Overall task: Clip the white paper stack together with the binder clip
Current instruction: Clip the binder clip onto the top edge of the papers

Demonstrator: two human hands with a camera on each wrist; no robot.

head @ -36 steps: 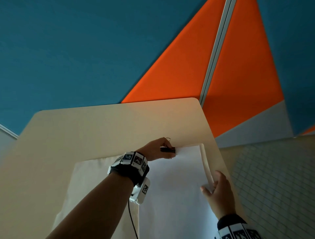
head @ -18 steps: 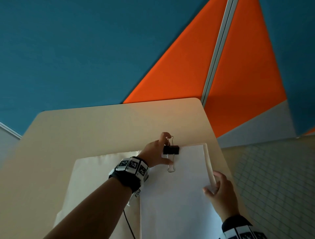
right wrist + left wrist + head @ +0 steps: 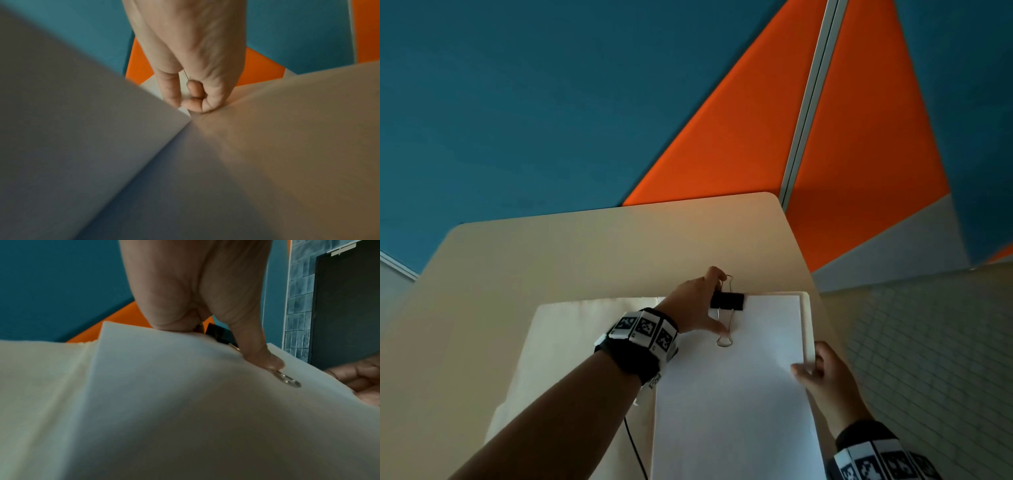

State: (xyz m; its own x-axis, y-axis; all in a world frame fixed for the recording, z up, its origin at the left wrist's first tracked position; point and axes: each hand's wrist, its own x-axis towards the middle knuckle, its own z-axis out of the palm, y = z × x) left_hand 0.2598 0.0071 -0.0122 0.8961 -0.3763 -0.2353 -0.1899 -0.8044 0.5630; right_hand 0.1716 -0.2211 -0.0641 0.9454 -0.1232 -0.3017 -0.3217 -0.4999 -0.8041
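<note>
The white paper stack (image 3: 739, 394) lies on the beige table (image 3: 585, 253) near its right edge. A black binder clip (image 3: 727, 300) sits clamped on the stack's far edge. Its front wire handle (image 3: 724, 337) lies folded flat on the top sheet, and the back handle points away. My left hand (image 3: 695, 305) holds the clip, thumb pressing the front handle (image 3: 287, 380) and index finger curled on the back one. My right hand (image 3: 825, 380) pinches the stack's right edge, thumb on top, fingers (image 3: 193, 99) curled below.
A cream sheet or cloth (image 3: 571, 335) lies under and left of the stack. A thin black cable (image 3: 635, 448) hangs from my left wrist. The table's right edge (image 3: 822, 308) runs close beside the stack; blue and orange floor lies beyond.
The clip went from being squeezed at the stack's edge to clamped on it, front handle folded down onto the paper. My left thumb moved onto that handle. The right hand kept its hold.
</note>
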